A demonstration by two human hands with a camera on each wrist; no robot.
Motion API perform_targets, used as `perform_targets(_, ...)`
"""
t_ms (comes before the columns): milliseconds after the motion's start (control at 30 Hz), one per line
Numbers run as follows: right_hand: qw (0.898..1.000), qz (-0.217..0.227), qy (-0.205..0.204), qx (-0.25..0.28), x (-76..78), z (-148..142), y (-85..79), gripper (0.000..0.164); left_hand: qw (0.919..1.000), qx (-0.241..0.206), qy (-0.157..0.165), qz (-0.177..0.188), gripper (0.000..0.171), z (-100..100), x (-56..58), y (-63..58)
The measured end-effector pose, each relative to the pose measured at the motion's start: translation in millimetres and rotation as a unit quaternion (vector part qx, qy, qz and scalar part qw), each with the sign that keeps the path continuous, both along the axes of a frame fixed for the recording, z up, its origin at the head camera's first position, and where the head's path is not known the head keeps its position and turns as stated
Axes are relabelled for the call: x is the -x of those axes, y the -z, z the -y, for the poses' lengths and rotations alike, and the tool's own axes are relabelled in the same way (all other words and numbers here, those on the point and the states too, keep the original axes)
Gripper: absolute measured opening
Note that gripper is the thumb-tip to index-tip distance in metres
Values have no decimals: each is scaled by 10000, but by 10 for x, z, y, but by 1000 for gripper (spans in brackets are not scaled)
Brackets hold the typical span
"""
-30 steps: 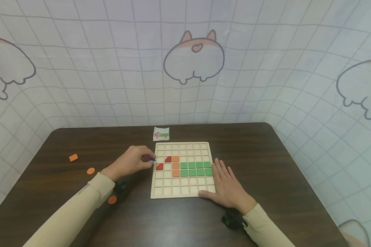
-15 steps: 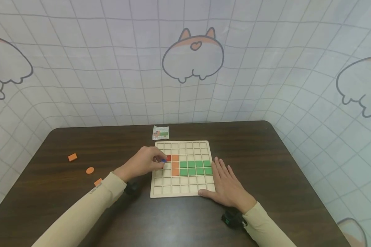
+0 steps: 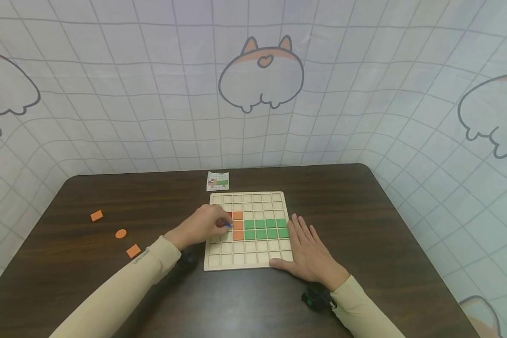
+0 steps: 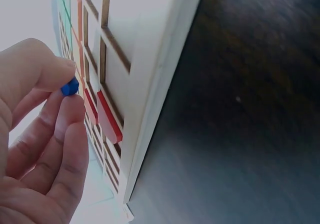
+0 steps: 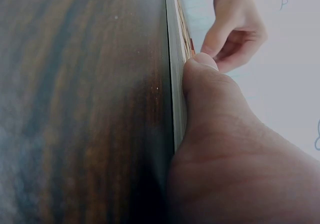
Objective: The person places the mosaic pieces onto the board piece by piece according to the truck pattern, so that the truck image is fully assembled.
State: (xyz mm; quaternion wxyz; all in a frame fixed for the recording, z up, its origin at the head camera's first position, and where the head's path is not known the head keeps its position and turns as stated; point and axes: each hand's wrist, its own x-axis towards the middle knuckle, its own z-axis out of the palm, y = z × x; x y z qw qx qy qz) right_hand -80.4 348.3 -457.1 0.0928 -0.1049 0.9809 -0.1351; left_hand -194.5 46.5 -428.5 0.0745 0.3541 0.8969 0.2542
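Observation:
My left hand (image 3: 203, 224) pinches a small blue piece (image 4: 70, 87) between thumb and index finger, close over the left part of the wooden grid board (image 3: 247, 260). Green square tiles (image 3: 260, 229) fill two rows toward the right, beside a column of orange tiles (image 3: 238, 225). Two red pieces lie in cells near the held piece; one red piece (image 4: 109, 118) shows fully in the left wrist view, while the left hand mostly hides them in the head view. With fingers straight, my right hand (image 3: 310, 253) rests along the board's right edge, thumb at its front corner.
Left of the board on the dark table (image 3: 253, 305) lie two orange square pieces, a far one (image 3: 96, 216) and a near one (image 3: 133, 251), plus an orange disc (image 3: 120, 234). A small printed pattern card (image 3: 217, 181) lies behind the board.
My left hand has moved right from the board's left edge, carrying the blue piece over the cells toward the orange column. My right hand has stayed in place.

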Motion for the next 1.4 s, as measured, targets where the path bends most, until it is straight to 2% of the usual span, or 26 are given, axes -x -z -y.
perform_targets(167, 10000, 19, 9, -4, 0, 2, -2, 121, 9999, 74, 17, -122, 14, -35, -1, 18)
perform_targets(833, 10000, 11, -26, -28, 14, -11, 25, 122, 9990, 436, 25, -45, 17, -66, 4, 24)
perform_targets(1033, 10000, -33, -41, -59, 17, -15, 31, 122, 9991, 390, 91, -129, 17, -61, -2, 9)
perform_targets(1400, 10000, 9, -6, -40, 25, -8, 52, 123, 9994, 196, -186, -193, 24, 163, 3, -108)
